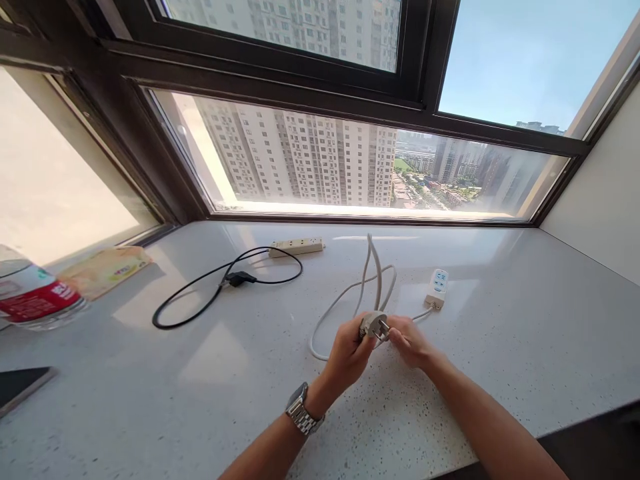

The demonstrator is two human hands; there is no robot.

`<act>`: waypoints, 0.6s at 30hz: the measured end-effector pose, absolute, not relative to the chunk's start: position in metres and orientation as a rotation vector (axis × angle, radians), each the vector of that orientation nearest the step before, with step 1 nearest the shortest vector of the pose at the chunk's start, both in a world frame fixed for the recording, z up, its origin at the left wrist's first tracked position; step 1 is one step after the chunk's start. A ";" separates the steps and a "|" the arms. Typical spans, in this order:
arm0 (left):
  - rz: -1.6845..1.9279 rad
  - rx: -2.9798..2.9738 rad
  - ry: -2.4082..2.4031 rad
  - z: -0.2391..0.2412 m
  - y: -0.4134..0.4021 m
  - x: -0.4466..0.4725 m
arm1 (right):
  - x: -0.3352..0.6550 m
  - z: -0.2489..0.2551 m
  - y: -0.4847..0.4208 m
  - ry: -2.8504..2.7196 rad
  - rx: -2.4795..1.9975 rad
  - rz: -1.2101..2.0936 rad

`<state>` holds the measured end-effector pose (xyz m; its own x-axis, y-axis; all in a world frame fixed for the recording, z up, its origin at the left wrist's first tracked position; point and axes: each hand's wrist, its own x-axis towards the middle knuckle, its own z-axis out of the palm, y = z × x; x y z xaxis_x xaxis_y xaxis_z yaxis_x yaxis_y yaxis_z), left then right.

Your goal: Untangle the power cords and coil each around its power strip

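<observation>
We hold a grey plastic plug (374,326) in both hands, low in the middle of the frame, just above the sill.

A wide white speckled stone sill (475,400) fills the lower half. Our left hand (350,353) curls its fingers round the plug's body, while our right hand (411,341) pinches its metal prongs between thumb and fingertips. The plug's pale grey looped cord (376,267) rises up the centre and also runs to a small white socket block (438,288) at centre right. At centre left lie a coiled black cable (239,279) and a beige power strip (296,247). A clear plastic bottle with a red label (30,300) lies at the left edge.
</observation>
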<state>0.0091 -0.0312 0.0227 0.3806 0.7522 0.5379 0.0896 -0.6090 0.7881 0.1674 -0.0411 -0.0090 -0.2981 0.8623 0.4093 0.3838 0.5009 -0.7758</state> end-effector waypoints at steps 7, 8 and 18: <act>1.351 1.620 0.811 0.032 -0.019 -0.012 | 0.167 -0.004 -0.043 -2.085 -1.420 0.694; 1.357 1.560 0.804 0.034 -0.019 -0.012 | 0.166 -0.005 -0.043 -2.036 -1.385 0.722; 0.472 1.294 0.371 0.033 -0.051 0.002 | 0.156 -0.011 -0.045 -1.362 -1.139 0.487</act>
<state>0.0025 -0.0506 0.0332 0.8485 0.5292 -0.0002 -0.1254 0.2014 0.9715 0.1563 -0.0449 -0.0115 0.2175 0.8347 0.5059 0.3249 0.4268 -0.8440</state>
